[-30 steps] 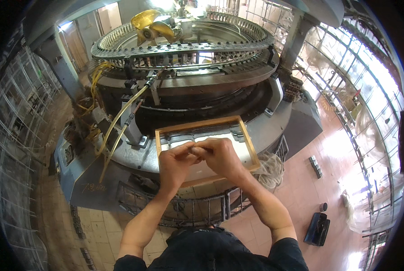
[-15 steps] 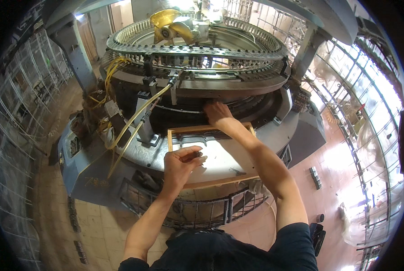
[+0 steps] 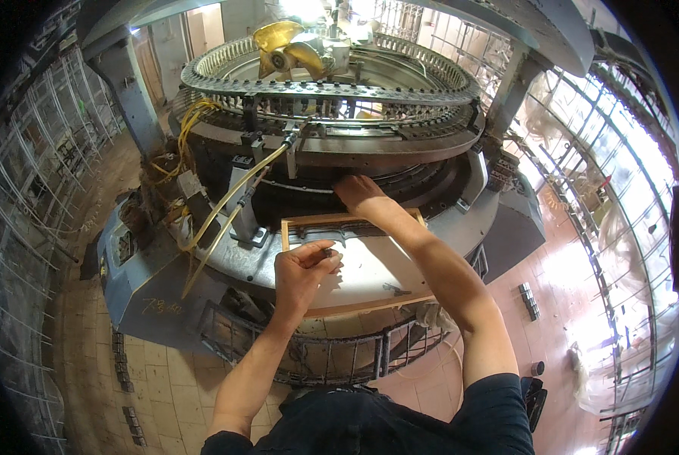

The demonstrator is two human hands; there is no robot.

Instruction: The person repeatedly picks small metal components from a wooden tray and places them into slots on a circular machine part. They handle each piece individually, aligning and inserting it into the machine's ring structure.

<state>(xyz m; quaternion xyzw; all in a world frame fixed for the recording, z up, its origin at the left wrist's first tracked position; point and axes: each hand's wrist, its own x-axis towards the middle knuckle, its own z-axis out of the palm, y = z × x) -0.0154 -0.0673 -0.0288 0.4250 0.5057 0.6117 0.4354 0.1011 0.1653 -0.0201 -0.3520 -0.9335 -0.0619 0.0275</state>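
My left hand (image 3: 300, 273) hovers above the left part of a wood-framed white tray (image 3: 355, 307), thumb and fingers pinched together. A small dark piece shows at the fingertips, too small to make out. Farther off, my right hand (image 3: 359, 192) reaches past the tray's far edge into the dark gap below the thick metal ring (image 3: 339, 149) of a large circular knitting machine. Its fingertips are hidden there, so their grip does not show. Thin dark strips (image 3: 348, 230) lie along the tray's far side. Some small dark pieces (image 3: 397, 290) rest near its front right.
Yellow hoses (image 3: 229, 199) run down to the left of the tray, beside an upright metal bracket (image 3: 245, 216). A yellow-bladed fan (image 3: 280, 57) is above the ring. A black metal guard rail (image 3: 381, 356) curves in front of me. Dark blocks (image 3: 528, 301) lie on the floor at right.
My right hand has shifted slightly left along the gap. My left hand has turned a little, its fingertips drawn closer together and slightly left; the tray stays in place.
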